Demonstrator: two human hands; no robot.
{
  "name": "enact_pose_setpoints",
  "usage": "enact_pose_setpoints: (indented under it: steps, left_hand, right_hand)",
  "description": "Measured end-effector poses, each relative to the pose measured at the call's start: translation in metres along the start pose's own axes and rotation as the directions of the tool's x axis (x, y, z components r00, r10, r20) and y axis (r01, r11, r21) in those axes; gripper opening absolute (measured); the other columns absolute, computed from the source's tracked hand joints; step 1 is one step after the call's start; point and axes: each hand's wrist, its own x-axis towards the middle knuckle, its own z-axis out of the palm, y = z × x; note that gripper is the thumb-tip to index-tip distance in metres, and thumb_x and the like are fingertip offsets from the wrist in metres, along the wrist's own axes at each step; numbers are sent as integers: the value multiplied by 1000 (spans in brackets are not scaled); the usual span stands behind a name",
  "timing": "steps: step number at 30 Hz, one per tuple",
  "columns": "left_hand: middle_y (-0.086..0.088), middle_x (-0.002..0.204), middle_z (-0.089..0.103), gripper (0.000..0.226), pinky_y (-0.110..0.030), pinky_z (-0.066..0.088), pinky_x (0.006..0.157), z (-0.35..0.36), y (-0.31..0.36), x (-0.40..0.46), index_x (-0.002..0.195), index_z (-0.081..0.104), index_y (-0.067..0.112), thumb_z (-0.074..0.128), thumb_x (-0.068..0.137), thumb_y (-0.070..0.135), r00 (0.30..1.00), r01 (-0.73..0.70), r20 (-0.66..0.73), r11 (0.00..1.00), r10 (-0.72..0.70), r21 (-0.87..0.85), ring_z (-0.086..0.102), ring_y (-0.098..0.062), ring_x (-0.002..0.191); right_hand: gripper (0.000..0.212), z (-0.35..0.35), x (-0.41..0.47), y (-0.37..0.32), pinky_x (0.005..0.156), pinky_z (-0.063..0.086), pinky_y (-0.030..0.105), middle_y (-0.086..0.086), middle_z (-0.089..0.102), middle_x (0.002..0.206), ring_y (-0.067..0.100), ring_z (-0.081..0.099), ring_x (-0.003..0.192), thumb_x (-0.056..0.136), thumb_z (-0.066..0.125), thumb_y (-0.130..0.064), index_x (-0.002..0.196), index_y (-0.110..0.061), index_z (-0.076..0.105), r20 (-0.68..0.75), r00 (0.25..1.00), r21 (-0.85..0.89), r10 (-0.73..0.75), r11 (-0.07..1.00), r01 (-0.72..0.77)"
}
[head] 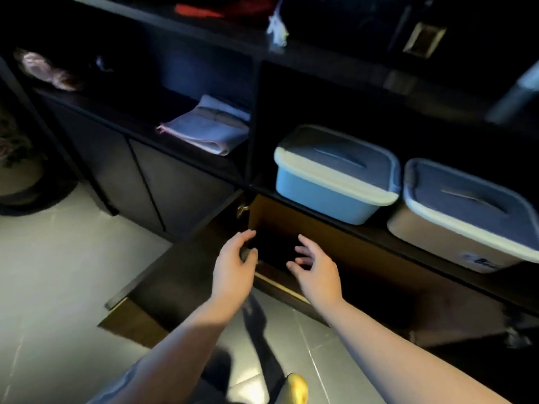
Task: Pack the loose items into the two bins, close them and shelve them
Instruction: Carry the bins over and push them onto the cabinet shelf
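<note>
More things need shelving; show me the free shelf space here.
Bare shelf lies left of the blue bin, against the divider. The beige bin crowds the right. Folded towels fill the neighbouring cubby's right end.

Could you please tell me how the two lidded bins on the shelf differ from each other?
The blue bin has a light blue body, while the beige bin has a pale cream one. The blue bin sits to the left and further back; the beige bin overhangs the shelf edge and carries a small label on its front. Both are closed with matching grey-blue, pale-rimmed lids.
</note>
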Motion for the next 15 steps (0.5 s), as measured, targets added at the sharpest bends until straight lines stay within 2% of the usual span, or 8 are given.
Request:
enact_pose_setpoints:
  steps: [1, 4, 6, 8, 9, 10, 12, 15]
  left_hand:
    - [11, 131, 51, 35, 0, 29, 93, 14, 16, 15, 125, 56, 30, 55, 93, 16, 999, -40, 30, 999, 40, -6, 41, 14, 115]
    - [10, 126, 56, 33, -23, 38, 102, 49, 51, 57, 123, 58, 35, 56, 93, 21, 992, -89, 86, 996, 89, -3, 48, -2, 118]
    - [8, 112, 61, 32, -16, 46, 81, 64, 65, 83, 122, 57, 37, 56, 92, 25, 993, -90, 84, 996, 88, 16, 57, 3, 93]
    - [6, 89, 64, 32, -9, 40, 56, 75, 74, 108, 122, 57, 35, 56, 92, 26, 994, -93, 57, 995, 90, 45, 56, 4, 63]
    - [5, 86, 64, 33, -8, 40, 54, 78, 77, 120, 124, 56, 32, 56, 92, 25, 995, -93, 35, 995, 91, 46, 56, 4, 60]
    - [5, 96, 65, 34, -9, 42, 64, 81, 79, 132, 125, 56, 28, 57, 92, 23, 996, -92, 8, 995, 92, 46, 58, 6, 72]
    - [3, 127, 55, 39, -21, 40, 93, 82, 82, 153, 130, 51, 23, 57, 92, 24, 996, -73, -40, 995, 75, 65, 52, -7, 113]
    - [-2, 144, 39, 52, -35, 35, 108, 80, 80, 175, 140, 40, 19, 57, 92, 30, 999, 3, -49, 996, 1, 89, 40, -19, 131]
  right_hand:
    - [60, -21, 11, 2, 95, 48, 27, -11, 63, 116, 4, 62, 101, 83, 74, -15, 137, -29, 50, -74, 997, 7, 5, 1000, -5]
    - [56, -75, 42, 11, 99, 44, 28, -7, 62, 120, 10, 57, 110, 83, 73, -18, 134, -25, 52, -255, 967, 16, 11, 1000, -7]
    - [55, -102, 60, 17, 103, 42, 31, -5, 57, 129, 12, 51, 120, 86, 71, -23, 136, -23, 50, -333, 943, 14, 22, 1000, -18]
    - [57, -119, 78, 22, 106, 39, 34, -3, 51, 135, 16, 45, 127, 87, 70, -27, 138, -21, 45, -380, 923, 36, 58, 998, -48]
    - [60, -125, 87, 24, 108, 38, 35, -1, 47, 137, 17, 43, 129, 87, 69, -29, 140, -19, 42, -391, 916, 70, 87, 995, -65]
    - [63, -129, 95, 25, 109, 37, 37, 1, 44, 140, 18, 41, 131, 88, 69, -31, 141, -17, 39, -396, 910, 111, 119, 991, -81]
    - [70, -133, 111, 25, 110, 36, 38, 4, 39, 146, 22, 40, 134, 88, 67, -34, 146, -14, 33, -390, 902, 188, 186, 975, -119]
    - [79, -131, 127, 26, 112, 29, 36, 7, 33, 154, 24, 34, 140, 90, 65, -37, 151, -11, 23, -375, 881, 304, 289, 936, -178]
